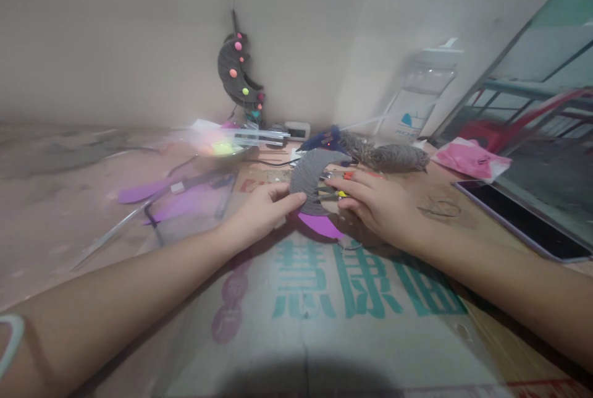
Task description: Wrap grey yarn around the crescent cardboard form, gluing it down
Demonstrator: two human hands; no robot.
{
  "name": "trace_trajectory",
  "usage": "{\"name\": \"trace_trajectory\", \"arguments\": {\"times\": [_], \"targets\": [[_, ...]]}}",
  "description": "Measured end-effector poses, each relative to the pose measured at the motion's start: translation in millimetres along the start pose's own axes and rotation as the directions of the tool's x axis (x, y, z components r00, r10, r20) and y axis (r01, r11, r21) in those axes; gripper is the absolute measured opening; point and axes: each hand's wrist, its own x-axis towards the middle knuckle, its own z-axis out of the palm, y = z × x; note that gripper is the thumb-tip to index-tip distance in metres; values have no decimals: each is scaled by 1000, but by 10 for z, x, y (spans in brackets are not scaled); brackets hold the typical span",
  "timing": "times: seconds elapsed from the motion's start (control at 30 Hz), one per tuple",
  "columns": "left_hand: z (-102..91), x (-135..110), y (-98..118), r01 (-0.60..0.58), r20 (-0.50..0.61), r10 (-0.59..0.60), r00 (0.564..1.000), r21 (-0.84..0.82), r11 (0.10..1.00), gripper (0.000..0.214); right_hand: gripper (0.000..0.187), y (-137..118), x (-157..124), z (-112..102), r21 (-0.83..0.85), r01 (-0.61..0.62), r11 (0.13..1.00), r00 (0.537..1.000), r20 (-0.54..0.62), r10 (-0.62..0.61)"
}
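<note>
Gripping the grey yarn-wrapped crescent [302, 183] at its outer edge between thumb and fingers, the left hand [266, 209] positions it over the printed board [315, 348]. The right hand [370, 200] curls near a small yellow item [341, 194]; whether its fingers hold this cannot be determined.

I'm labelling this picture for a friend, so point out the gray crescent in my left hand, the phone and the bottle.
Gray crescent [304, 180]: head view, on its wrapped curve.
Phone [523, 220]: head view, on its dark screen.
Bottle [419, 92]: head view, on its body.
</note>
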Motion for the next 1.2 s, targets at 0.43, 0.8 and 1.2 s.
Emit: {"name": "trace_trajectory", "arguments": {"times": [0.43, 0.8, 1.2], "targets": [[5, 9, -10, 0, 17, 0, 1000, -18, 1000, 28, 35, 70, -27, -7, -160, 119, 980, 992, -26, -125], [-8, 21, -40, -18, 48, 19, 999, -21, 1000, 29, 36, 65, -32, -17, -229, 153, 961, 988, 0, -157], [-10, 14, -29, -21, 77, 22, 997, -11, 1000, 31, 33, 40, -15, -26, -252, 196, 948, 975, -56, -217]]}}
